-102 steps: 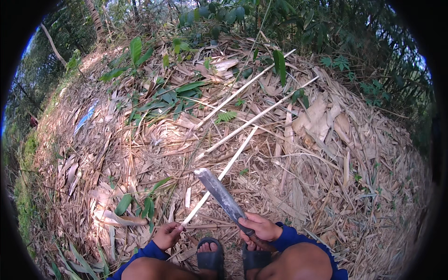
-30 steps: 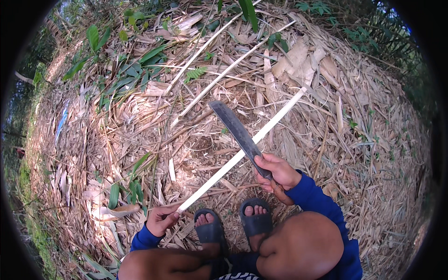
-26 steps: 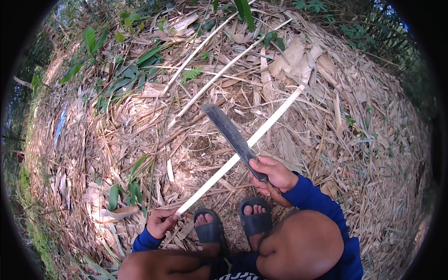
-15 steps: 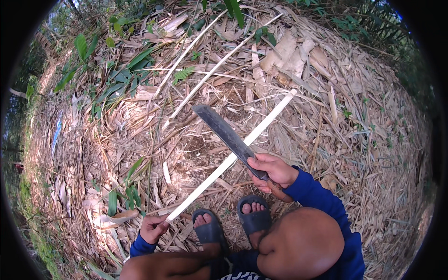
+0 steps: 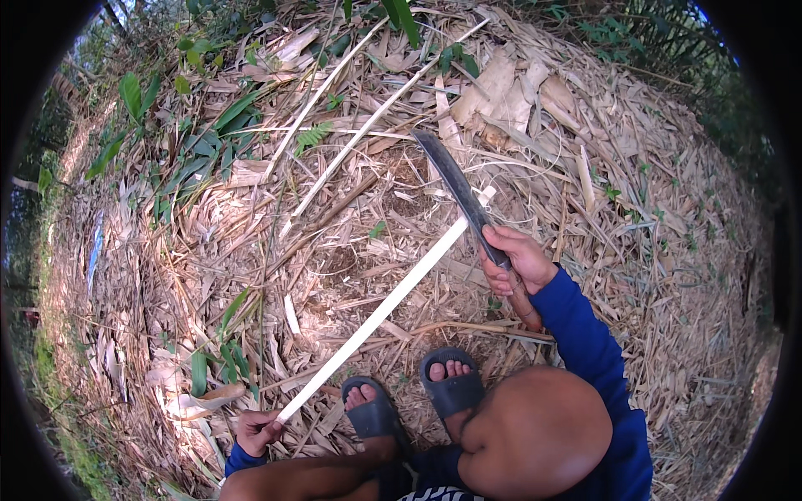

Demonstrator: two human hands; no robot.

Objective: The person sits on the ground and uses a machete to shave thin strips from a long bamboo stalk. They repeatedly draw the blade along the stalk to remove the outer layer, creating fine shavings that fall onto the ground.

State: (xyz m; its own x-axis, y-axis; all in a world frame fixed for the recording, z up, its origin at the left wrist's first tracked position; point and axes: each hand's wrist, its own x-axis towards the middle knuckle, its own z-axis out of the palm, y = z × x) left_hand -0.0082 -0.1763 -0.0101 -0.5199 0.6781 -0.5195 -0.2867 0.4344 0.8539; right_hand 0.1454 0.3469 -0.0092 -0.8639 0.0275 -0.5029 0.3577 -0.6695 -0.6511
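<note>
Knife [image 5: 456,189], dark-bladed, in grip of right hand [image 5: 520,259], crosses a pale stick [image 5: 373,319] near its far end. Left hand [image 5: 256,432], grip narrow, pinches the near end.

Your dark cloth [image 5: 433,473] bears white lettering [image 5: 441,496], right of and below the grip of your left hand [image 5: 257,432], well below that of your right hand [image 5: 516,260]; cut off at the edge, no word reads whole.
</note>
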